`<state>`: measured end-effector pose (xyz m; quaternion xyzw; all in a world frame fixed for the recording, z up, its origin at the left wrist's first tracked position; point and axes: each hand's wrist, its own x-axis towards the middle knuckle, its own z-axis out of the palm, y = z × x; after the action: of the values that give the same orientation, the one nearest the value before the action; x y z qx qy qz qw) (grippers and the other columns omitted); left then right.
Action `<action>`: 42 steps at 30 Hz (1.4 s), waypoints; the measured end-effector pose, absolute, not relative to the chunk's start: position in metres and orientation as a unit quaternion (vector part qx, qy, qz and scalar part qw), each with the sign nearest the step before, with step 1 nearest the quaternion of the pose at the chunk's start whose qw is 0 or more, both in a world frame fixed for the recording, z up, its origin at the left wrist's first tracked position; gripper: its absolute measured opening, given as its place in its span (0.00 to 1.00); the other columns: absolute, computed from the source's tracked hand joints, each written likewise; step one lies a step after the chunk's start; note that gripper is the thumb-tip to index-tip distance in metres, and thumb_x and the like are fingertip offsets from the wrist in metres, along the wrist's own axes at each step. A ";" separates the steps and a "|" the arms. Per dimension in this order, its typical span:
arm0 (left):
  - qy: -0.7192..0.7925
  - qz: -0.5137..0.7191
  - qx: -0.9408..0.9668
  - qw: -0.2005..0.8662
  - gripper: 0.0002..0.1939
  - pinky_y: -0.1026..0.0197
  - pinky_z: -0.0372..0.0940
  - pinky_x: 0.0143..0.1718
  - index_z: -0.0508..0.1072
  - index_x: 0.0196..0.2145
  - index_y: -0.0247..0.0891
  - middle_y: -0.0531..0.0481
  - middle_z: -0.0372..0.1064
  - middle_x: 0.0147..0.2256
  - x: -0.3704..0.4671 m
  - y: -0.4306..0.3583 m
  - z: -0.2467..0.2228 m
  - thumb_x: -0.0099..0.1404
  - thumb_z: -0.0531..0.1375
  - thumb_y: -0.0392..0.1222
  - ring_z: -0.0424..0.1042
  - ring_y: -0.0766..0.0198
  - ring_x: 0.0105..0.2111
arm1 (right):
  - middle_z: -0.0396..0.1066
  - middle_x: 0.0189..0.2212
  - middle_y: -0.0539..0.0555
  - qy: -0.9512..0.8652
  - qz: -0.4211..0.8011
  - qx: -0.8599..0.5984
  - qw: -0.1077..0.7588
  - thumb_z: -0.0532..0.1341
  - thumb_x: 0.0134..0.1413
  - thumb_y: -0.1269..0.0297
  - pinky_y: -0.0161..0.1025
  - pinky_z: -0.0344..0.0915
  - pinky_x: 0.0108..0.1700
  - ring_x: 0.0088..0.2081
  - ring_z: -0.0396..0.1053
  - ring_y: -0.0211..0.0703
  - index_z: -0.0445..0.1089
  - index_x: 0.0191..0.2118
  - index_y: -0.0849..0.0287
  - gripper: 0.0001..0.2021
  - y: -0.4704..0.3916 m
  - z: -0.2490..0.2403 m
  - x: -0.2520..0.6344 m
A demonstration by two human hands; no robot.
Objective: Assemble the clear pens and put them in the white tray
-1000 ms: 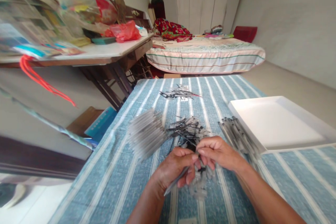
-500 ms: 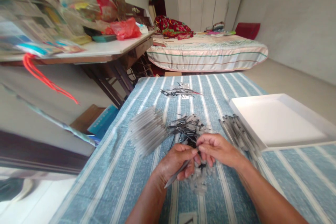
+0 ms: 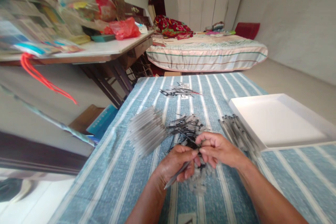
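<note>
My left hand point(image 3: 178, 162) is closed around a grey pen point(image 3: 176, 175), whose pointed end sticks out below the palm toward me. At the pen's other end, the fingertips of my right hand point(image 3: 216, 148) pinch together and meet my left thumb; what they hold is too small to make out. Just beyond both hands lies a loose pile of black and clear pen parts point(image 3: 187, 126). Small translucent pieces point(image 3: 201, 178) are scattered beneath the hands. A row of clear grey pen barrels point(image 3: 148, 131) lies to the left, blurred.
Dark grey pens point(image 3: 237, 131) lie in a bunch right of my hand, beside a shallow white box lid point(image 3: 286, 122). Farther back is a small heap of thin black sticks point(image 3: 180, 91). A striped blue cloth point(image 3: 126, 168) covers the table; a cluttered side table point(image 3: 99, 49) stands left.
Hardly anything differs. My right fingertips have shifted slightly against my left thumb at the pen's end; my left hand keeps its hold on the pen.
</note>
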<state>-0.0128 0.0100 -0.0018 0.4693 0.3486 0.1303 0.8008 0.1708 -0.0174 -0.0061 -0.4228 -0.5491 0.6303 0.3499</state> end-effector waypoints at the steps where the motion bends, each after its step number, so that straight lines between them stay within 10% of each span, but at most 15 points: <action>1: 0.346 0.132 0.468 0.802 0.21 0.70 0.45 0.07 0.71 0.26 0.30 0.54 0.62 0.10 -0.013 0.010 -0.002 0.55 0.58 0.55 0.53 0.73 0.05 | 0.67 0.18 0.44 -0.545 0.635 -0.424 0.346 0.60 0.51 0.55 0.24 0.52 0.12 0.12 0.60 0.29 0.61 0.38 0.59 0.15 -0.018 -0.006 0.171; 5: 0.340 0.129 0.469 0.805 0.19 0.70 0.45 0.06 0.71 0.26 0.30 0.54 0.63 0.10 -0.013 0.009 -0.004 0.57 0.57 0.53 0.53 0.73 0.06 | 0.63 0.11 0.44 -0.555 0.608 -0.463 0.328 0.54 0.54 0.50 0.23 0.45 0.10 0.08 0.55 0.27 0.59 0.25 0.61 0.18 -0.018 -0.007 0.170; 20: 0.343 0.126 0.458 0.810 0.21 0.70 0.45 0.07 0.71 0.26 0.29 0.54 0.62 0.09 -0.013 0.010 -0.005 0.56 0.57 0.54 0.53 0.73 0.05 | 0.70 0.19 0.46 -0.519 0.665 -0.414 0.343 0.60 0.50 0.52 0.25 0.53 0.13 0.12 0.63 0.31 0.60 0.38 0.60 0.16 -0.019 -0.006 0.174; 34: 0.343 0.117 0.470 0.805 0.19 0.69 0.44 0.08 0.71 0.26 0.30 0.55 0.62 0.10 -0.008 0.009 -0.003 0.58 0.56 0.52 0.52 0.74 0.06 | 0.65 0.12 0.46 -0.552 0.596 -0.468 0.348 0.57 0.50 0.48 0.26 0.52 0.12 0.10 0.61 0.31 0.61 0.22 0.61 0.20 -0.019 -0.011 0.169; 42: 0.414 0.067 0.716 0.558 0.16 0.69 0.49 0.14 0.66 0.20 0.36 0.56 0.63 0.15 -0.034 0.013 0.028 0.59 0.54 0.49 0.58 0.72 0.13 | 0.67 0.15 0.47 -0.472 0.563 -0.513 0.445 0.59 0.49 0.51 0.27 0.50 0.11 0.10 0.60 0.30 0.61 0.24 0.61 0.17 -0.013 -0.007 0.198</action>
<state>-0.0339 0.0130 0.0283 0.7158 0.4144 0.0667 0.5581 0.1979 -0.0130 -0.0065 -0.5127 -0.4718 0.5626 0.4450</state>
